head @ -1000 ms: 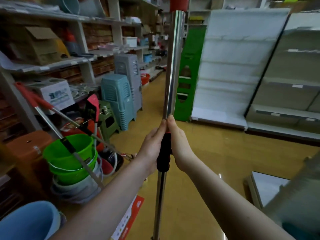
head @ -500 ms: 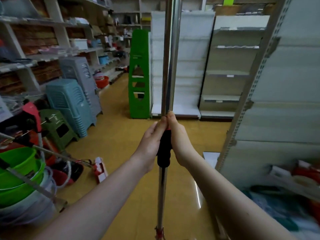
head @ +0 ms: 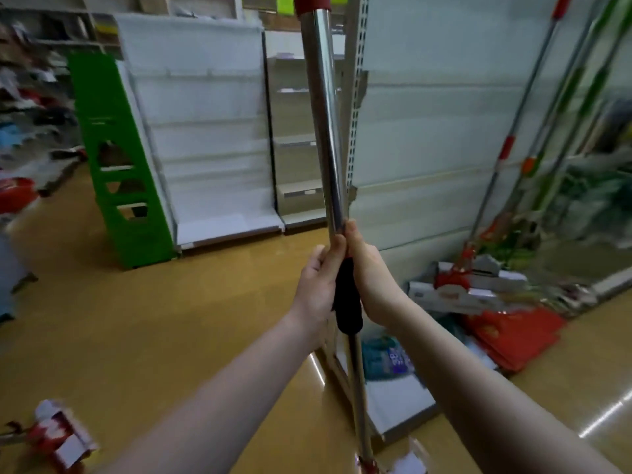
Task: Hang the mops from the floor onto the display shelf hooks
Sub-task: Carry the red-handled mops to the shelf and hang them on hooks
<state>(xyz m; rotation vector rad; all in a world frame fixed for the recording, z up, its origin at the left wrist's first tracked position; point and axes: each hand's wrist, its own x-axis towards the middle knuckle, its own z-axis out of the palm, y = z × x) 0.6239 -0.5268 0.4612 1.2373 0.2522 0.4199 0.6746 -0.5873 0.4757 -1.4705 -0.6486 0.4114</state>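
I hold a mop upright in front of me; its shiny steel pole [head: 327, 131] runs from a red cap at the top edge down past a black grip [head: 347, 295] to the floor. My left hand [head: 318, 285] and my right hand [head: 367, 278] both clasp the pole around that black grip, thumbs pointing up. The white display shelf [head: 427, 131] stands just behind the pole to the right. Several mops [head: 506, 155] with red and green sleeves hang or lean against its panel at the right. I cannot make out any hooks.
A green stand [head: 116, 159] and white shelving [head: 205, 131] stand at the back. Red bags [head: 513, 333] and boxed goods [head: 461, 292] lie at the display shelf's foot. A red and white box [head: 61, 436] lies on the yellow floor at bottom left.
My view has swung to the right: the buckets and stools on the left left the frame and the display shelf with hanging mops came in. Both hands kept their grip on the pole.
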